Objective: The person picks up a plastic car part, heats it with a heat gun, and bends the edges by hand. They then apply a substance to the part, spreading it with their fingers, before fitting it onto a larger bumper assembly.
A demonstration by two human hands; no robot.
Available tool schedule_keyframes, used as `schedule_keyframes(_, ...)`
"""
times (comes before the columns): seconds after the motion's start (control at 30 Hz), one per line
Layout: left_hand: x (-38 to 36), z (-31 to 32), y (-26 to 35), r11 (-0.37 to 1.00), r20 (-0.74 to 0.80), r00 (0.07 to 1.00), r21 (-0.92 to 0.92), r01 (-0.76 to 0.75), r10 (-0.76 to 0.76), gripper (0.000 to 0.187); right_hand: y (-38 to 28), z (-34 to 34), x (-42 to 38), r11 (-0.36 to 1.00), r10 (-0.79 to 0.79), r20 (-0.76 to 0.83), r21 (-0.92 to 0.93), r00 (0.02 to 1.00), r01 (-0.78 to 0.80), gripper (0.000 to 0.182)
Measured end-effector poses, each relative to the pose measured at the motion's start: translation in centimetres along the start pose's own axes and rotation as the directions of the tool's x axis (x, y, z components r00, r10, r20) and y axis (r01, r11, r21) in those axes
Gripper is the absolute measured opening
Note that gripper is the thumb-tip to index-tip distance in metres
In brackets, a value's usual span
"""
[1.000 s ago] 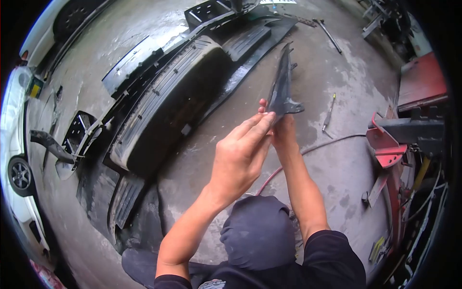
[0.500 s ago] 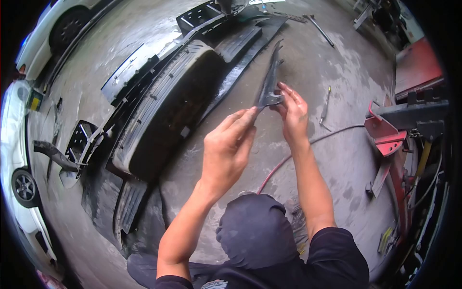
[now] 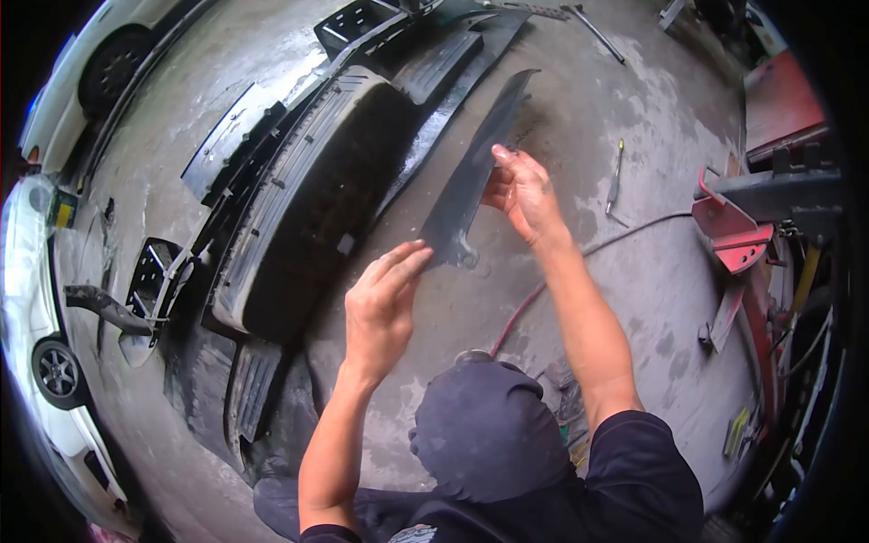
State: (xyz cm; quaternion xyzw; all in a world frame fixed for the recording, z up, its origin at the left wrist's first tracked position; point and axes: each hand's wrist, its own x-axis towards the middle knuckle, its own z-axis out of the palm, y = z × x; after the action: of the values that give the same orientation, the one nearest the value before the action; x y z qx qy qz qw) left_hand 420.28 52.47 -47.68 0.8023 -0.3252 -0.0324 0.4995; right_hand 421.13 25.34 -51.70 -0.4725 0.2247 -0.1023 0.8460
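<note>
A thin, dark trim panel (image 3: 471, 185), long and tapering to a point at its far end, is held up over the concrete floor between both hands. My left hand (image 3: 385, 303) pinches its near lower corner between fingertips and thumb. On the opposite edge, about midway along, my right hand (image 3: 527, 195) grips with fingers partly behind the panel. A small tab with a hole shows at the near end. To the left of the panel lies a large black bumper (image 3: 317, 208) with a ribbed top edge.
A yellow-tipped screwdriver-like tool (image 3: 615, 185) and a long metal bar (image 3: 593, 34) lie on the floor. A red hose (image 3: 525, 308) curves behind my right forearm. Red lift equipment (image 3: 738, 240) stands at right. White cars (image 3: 54, 317) are at left.
The panel has turned from edge-on to show its broad flat face. My left hand has moved left and down; my right hand has shifted slightly left along its edge.
</note>
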Motion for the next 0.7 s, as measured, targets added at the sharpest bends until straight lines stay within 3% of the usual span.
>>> schedule_keyframes(0.13, -2.3, 0.2, -2.6, 0.999, 0.059, 0.998, 0.043, 0.004, -0.007, 0.039, 2.6, -1.9, 0.4, 1.000, 0.004, 0.041, -0.009, 0.999, -0.004, 0.029)
schedule_keyframes(0.27, -4.6, 1.4, -4.2, 0.987, 0.159, 0.974, 0.028, 0.159, -0.161, 0.056, 7.9, -4.6, -0.2, 0.992, -0.054, 0.008, 0.112, 0.999, 0.053, 0.044)
schedule_keyframes(0.3, -5.0, 2.2, -5.0, 0.978, 0.182, 0.961, 0.008, 0.208, -0.206, 0.060, 8.2, -4.5, -0.9, 0.995, -0.051, 0.007, 0.087, 0.999, 0.050, 0.051)
schedule_keyframes(0.37, -5.8, 3.4, -5.5, 0.946, 0.250, 0.928, -0.101, 0.308, -0.275, 0.070, 7.5, -3.9, -2.1, 0.993, -0.114, 0.003, 0.044, 0.993, 0.114, 0.050)
schedule_keyframes(0.5, -6.4, 5.3, -5.8, 0.935, 0.311, 0.923, -0.196, 0.295, -0.226, 0.070, 7.4, -4.3, -2.1, 0.973, -0.224, -0.058, 0.034, 0.973, 0.227, 0.047)
schedule_keyframes(0.7, -7.4, 9.1, -6.6, 0.935, 0.373, 0.911, -0.225, 0.273, -0.176, 0.066, 7.6, -6.5, -3.2, 0.965, -0.257, -0.055, -0.071, 0.965, 0.253, 0.056)
